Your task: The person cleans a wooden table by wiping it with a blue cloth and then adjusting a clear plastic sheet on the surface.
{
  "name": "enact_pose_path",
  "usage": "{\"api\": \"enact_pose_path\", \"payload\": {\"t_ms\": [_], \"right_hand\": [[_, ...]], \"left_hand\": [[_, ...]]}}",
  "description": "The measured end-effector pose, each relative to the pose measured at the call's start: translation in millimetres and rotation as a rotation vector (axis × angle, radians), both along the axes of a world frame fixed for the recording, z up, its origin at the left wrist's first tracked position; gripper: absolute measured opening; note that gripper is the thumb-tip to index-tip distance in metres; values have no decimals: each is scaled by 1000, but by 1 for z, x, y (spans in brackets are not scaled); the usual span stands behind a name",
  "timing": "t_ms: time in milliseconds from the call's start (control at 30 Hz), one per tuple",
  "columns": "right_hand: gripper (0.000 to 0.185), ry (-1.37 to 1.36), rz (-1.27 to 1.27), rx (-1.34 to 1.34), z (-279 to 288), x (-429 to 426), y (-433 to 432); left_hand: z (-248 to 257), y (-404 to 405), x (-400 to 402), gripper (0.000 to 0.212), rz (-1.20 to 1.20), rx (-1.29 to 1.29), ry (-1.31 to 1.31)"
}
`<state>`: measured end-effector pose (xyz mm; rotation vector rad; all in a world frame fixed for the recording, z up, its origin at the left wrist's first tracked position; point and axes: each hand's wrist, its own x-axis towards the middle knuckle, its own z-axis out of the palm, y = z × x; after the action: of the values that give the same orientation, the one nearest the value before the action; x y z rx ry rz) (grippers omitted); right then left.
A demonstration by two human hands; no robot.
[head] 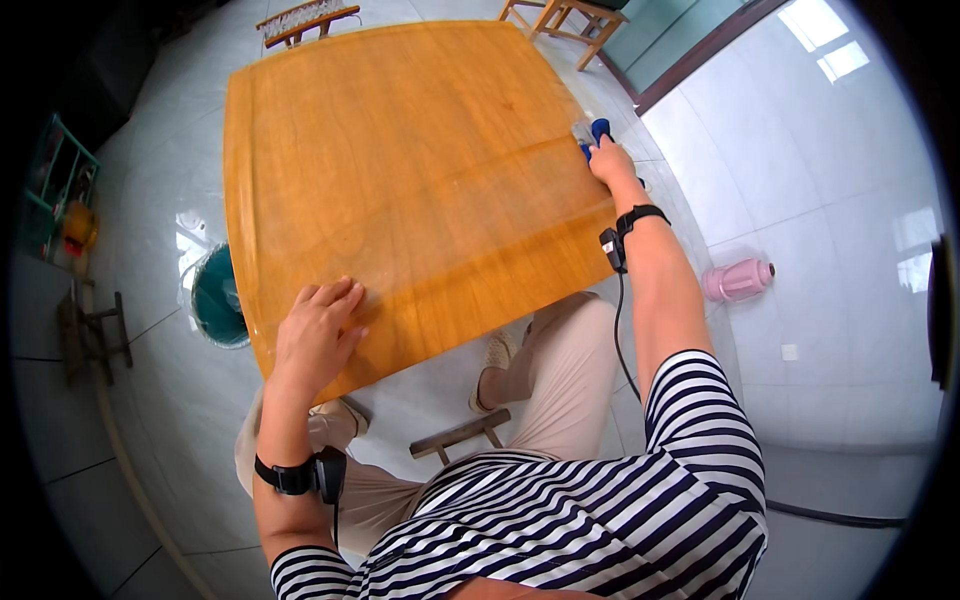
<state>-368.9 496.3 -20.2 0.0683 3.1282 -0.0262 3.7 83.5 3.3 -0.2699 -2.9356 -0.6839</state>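
Note:
A wooden table (pixel 405 142) with an orange-brown grain stands before me. Clear plastic sheeting (pixel 450 202) appears to lie over much of its top, with a crease crossing toward the right edge. My left hand (pixel 315 330) rests palm down near the front left corner, fingers slightly spread and holding nothing. At the right edge, my right hand (pixel 611 161) is closed around a blue object (pixel 600 129) with a greyish or clear part beside it. The fist hides much of that object, so its exact kind is unclear.
A teal bucket (pixel 217 300) with a plastic liner stands left of the table. A pink thermos flask (pixel 739 280) appears at the right. Beyond the table are a small bench (pixel 307 21) and a wooden chair (pixel 559 19). A green rack (pixel 64 172) stands far left.

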Motion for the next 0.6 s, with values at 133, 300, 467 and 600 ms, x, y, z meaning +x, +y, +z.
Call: {"api": "enact_pose_path", "payload": {"t_ms": [133,300,467,600], "right_hand": [[37,13,163,81,2,57,-18],[20,93,483,-127,5,165,-88],[36,177,838,-310,4,242,-154],[38,167,880,-470,8,227,-130]], "left_hand": [[-4,9,0,48,46,-28,-10],[-3,14,-3,46,80,-25,-17],[-4,7,-11,40,41,-24,-10],[-2,-6,-12,38,0,43,-38]]}}
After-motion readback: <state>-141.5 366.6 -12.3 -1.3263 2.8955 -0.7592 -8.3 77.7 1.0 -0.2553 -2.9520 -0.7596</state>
